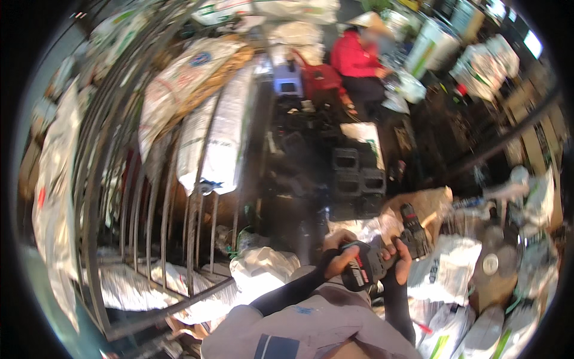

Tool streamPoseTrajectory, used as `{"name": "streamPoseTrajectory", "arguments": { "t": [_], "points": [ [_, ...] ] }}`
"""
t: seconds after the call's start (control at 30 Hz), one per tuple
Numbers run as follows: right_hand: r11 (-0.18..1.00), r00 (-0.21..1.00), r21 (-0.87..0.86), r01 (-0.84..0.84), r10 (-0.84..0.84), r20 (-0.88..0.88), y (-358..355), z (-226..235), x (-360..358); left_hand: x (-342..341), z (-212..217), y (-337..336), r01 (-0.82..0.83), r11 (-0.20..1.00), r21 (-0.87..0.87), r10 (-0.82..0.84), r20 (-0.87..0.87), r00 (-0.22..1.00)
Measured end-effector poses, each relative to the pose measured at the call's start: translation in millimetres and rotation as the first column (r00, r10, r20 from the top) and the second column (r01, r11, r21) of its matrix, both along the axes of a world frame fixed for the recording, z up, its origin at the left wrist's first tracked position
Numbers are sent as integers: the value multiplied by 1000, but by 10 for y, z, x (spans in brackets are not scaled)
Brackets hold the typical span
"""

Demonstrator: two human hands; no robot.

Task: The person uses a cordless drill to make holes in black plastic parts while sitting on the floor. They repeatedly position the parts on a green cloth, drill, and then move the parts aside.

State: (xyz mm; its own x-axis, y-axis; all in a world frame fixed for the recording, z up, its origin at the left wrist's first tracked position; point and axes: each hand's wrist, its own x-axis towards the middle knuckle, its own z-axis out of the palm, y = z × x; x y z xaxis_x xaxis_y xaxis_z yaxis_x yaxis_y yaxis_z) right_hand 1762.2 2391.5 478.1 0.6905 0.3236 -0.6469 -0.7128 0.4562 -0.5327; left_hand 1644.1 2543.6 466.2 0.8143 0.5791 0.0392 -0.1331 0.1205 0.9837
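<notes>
The left hand grasps the battery pack of a cordless drill, the right hand its handle, nearer the forward-pointing chuck.

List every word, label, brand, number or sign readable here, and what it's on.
Print located, not copied:
Black battery pack on the cordless power tool: red and white lettering, blurred.
White sack, upper left: red print and round blue emblem, too blurred to read.
Pale sack beside it: small dark print, too small.
White bag, lower right: large dark letters, sideways.
Any other print is too small or blurred.
</notes>
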Motion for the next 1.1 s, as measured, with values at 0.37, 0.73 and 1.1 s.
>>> {"name": "streamPoseTrajectory", "arguments": {
  "t": [0.37, 0.73, 1.1],
  "points": [
    [993, 998, 110, -43, 38, 50, 248, 356, 141, 197, 160, 188, 125, 991, -56, -115, 157, 981],
    [989, 945, -111, -100, 130, 301, -378, 615, 123, 249, 294, 1257, 158, 987, -25, -144, 290, 946],
    [826, 839, -561, -57, 344, 421, -1076, -708, 379, -249, -836, 657, 372, 324, -870, -67, 371, 926]
  ]
}}
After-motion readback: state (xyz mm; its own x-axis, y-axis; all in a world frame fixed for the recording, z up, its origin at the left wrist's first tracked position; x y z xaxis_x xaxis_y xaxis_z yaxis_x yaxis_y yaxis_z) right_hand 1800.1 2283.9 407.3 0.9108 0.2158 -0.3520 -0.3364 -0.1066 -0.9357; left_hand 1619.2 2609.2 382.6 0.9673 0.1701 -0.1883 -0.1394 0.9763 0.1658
